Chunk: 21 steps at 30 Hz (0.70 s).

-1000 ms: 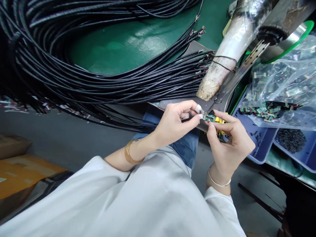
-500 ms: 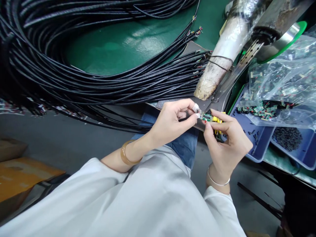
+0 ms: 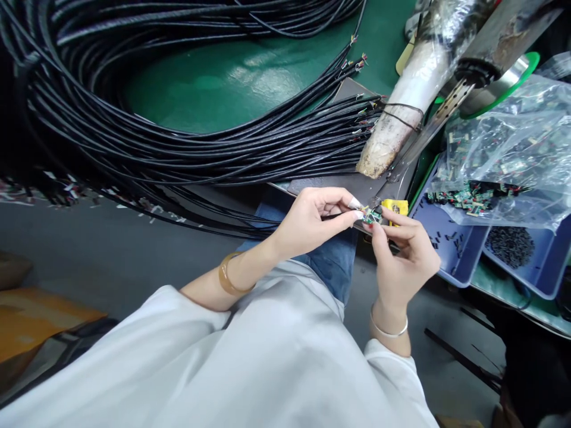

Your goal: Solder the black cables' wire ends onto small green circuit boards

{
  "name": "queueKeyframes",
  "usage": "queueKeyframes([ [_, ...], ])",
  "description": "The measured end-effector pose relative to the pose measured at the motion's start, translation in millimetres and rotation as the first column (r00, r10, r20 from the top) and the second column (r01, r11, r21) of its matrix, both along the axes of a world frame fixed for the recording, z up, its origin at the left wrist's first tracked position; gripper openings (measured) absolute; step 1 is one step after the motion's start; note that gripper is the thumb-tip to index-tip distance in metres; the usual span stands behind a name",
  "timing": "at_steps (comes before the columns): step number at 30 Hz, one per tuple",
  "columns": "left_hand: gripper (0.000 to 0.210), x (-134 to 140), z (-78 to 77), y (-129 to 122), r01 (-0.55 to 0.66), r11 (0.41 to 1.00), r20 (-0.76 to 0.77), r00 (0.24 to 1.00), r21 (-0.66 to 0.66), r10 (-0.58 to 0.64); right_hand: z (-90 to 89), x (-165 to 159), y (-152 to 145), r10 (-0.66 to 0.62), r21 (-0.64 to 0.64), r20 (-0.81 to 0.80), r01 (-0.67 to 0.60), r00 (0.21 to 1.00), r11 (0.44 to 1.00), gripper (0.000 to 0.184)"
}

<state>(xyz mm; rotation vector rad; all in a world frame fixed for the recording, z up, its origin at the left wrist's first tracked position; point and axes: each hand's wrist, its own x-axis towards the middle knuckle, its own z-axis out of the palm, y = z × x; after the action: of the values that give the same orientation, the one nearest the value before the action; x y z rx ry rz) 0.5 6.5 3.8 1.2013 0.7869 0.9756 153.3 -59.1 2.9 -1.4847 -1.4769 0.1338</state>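
In the head view, the left hand [image 3: 306, 219] pinches a thin black cable [image 3: 329, 216] at the small green circuit board [image 3: 373, 216]. The right hand [image 3: 405, 257] grips the board's other end, seemingly steadying both near the perforated metal soldering iron [image 3: 454, 100].

Your view is moderately bright, in cool light. Glare whitens a patch of the green tabletop [image 3: 196, 95], highlights streak the black cables [image 3: 223, 147], and the plastic bag [image 3: 517, 142] shines. The floor [image 3: 143, 255] lies dim. Detail on the circuit board [image 3: 372, 216] looks soft; your shirt [image 3: 276, 351] stretches toward the edge.
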Motion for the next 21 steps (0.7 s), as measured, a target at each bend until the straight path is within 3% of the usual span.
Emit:
queueKeyframes([
  [2,0.009,-1,-1.5,-2,0.030,1.000,-0.007,1.000,-0.008,-0.030,4.6,2,-2,-0.017,-0.055,-0.177,0.007,0.984,0.998,0.008],
  [4,0.010,-1,-2.4,-4,0.040,0.999,-0.022,0.999,-0.012,-0.040,9.9,6,-5,-0.062,0.005,-0.220,0.064,0.974,0.998,0.004],
  [7,0.010,-1,-3.3,-6,0.049,0.999,-0.036,0.998,-0.003,-0.049,15.4,10,-7,-0.067,0.022,-0.037,0.068,0.997,0.997,0.014],
  [11,0.011,-2,-5.4,-7,0.057,0.998,-0.053,0.997,0.032,-0.055,17.2,11,-6,0.109,-0.153,0.221,-0.076,0.969,0.985,0.020],
  [21,0.009,-3,-6.3,-5,0.034,0.999,-0.034,0.999,-0.030,-0.035,10.4,16,-5,0.189,-0.109,0.344,-0.160,0.920,0.981,0.020],
])
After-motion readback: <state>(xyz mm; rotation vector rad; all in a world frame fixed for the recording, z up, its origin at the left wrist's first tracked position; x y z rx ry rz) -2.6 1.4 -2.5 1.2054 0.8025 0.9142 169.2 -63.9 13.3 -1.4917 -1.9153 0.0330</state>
